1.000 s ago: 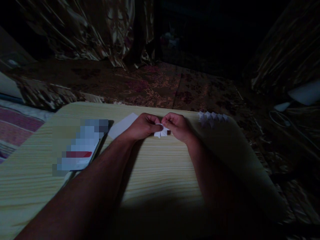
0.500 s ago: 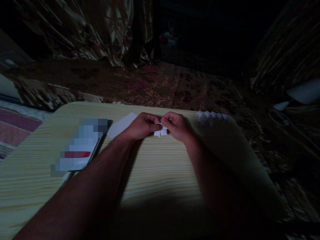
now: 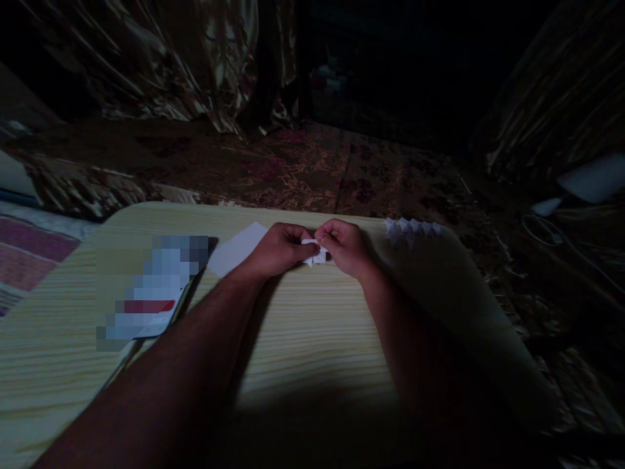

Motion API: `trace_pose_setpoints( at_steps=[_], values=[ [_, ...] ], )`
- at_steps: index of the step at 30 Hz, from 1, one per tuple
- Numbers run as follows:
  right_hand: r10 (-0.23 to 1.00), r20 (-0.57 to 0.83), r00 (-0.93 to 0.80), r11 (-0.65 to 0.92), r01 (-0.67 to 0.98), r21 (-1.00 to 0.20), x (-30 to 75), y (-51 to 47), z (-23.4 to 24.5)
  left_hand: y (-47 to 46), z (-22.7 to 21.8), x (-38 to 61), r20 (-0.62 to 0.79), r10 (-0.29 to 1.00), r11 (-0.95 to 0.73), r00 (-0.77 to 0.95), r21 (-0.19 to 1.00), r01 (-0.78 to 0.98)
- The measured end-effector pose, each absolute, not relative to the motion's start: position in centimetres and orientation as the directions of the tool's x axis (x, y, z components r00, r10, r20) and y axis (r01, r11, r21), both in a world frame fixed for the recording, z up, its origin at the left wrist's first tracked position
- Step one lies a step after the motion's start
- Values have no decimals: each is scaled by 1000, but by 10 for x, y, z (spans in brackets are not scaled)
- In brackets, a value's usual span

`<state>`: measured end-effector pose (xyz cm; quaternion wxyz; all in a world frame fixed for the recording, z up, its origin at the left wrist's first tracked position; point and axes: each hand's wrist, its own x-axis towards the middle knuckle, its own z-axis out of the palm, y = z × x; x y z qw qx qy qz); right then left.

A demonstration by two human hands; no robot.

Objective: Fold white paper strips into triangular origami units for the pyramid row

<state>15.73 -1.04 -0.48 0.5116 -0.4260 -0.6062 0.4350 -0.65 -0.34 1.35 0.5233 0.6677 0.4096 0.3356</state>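
Observation:
A small piece of folded white paper (image 3: 317, 256) is pinched between both hands above the far middle of the table. My left hand (image 3: 280, 249) closes thumb and fingers on its left side. From the right, my right hand (image 3: 344, 246) grips its upper edge between thumb and curled fingers. The fingers cover part of the folds. Behind my left wrist lies a flat sheet of white paper (image 3: 237, 249). Several folded white paper pieces (image 3: 413, 228) stand in a row near the far right corner.
A phone-like device (image 3: 161, 322), its screen blurred out, lies left of my left forearm on the pale wooden table (image 3: 312, 326). Patterned fabric (image 3: 293, 163) runs behind the table's far edge. A white lamp (image 3: 598, 179) with a cord is at the right.
The folded paper has shifted slightly between my fingers, and its visible lower flaps look a little different. Both hands keep nearly the same place and grip.

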Motion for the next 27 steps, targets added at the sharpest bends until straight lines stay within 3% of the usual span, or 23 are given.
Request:
trace_pose_setpoints(
  at_steps=[27],
  values=[
    [965, 246, -92, 256, 114, -960, 154, -13, -3, 1, 8, -9, 47, 871, -150, 489, 973, 173]
  ],
)
